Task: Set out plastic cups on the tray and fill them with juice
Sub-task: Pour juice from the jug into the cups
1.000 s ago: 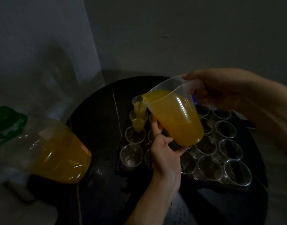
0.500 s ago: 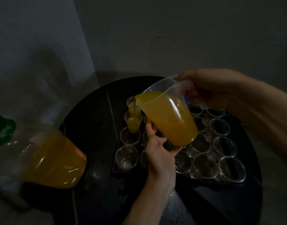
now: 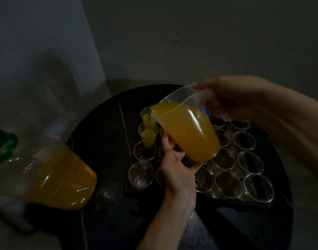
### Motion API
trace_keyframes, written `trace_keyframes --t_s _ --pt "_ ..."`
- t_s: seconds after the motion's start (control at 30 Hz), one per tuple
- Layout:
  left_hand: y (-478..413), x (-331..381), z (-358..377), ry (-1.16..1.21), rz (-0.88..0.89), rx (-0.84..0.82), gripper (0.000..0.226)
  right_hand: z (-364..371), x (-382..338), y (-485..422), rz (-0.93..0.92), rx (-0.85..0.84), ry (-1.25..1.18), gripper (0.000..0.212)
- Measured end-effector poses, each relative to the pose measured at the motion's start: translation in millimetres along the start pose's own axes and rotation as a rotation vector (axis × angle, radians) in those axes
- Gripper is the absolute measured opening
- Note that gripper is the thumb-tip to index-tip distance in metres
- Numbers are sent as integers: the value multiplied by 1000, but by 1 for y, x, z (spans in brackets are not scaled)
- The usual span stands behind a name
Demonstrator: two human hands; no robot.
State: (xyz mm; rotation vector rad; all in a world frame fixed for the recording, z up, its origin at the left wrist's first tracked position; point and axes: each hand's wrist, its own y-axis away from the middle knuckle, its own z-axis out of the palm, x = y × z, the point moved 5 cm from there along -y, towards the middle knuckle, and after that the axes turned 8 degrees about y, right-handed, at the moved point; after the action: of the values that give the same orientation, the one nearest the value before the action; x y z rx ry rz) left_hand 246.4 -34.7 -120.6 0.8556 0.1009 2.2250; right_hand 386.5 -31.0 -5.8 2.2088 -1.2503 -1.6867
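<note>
The right grip [image 3: 232, 98] is closed round the handle of a clear plastic jug [image 3: 187, 129], fingers wrapped through it at the jug's upper right. The left grip [image 3: 176, 170] cups the jug from below, thumb up against its wall and fingers curled under the base. The jug is held above the tray [image 3: 127, 188], tilted, its long axis running from the base at lower right up to the mouth at upper left, with the spout pointing left and down. It is largely full of orange juice [image 3: 151, 121], which falls in a thin stream from the spout into a cup [image 3: 148, 137] in the tray's left column. That cup is partly filled and stands upright. The cup behind it [image 3: 145, 114] also holds juice. The other clear cups [image 3: 226, 184] stand upright in rows on the tray. The tray lies on a round black desk [image 3: 104, 134]. A large juice bottle [image 3: 61, 177] with a green cap [image 3: 1, 143] stands blurred at the left.
</note>
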Motion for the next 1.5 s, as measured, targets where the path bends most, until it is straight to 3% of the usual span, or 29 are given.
trace_keyframes --t_s 0.27,0.73,1.4,1.5 --pt "-3 -2 -2 0 -6 -22 80 -2 0 -2 10 -6 -4 28" --pt "-2 3 1 -9 14 1 62 -1 -4 -4 7 -1 -3 26" --pt "0 6 4 12 5 15 62 3 -7 2 -7 16 11 29" --pt "-1 5 3 14 -1 10 70 3 -7 2 -1 18 1 28"
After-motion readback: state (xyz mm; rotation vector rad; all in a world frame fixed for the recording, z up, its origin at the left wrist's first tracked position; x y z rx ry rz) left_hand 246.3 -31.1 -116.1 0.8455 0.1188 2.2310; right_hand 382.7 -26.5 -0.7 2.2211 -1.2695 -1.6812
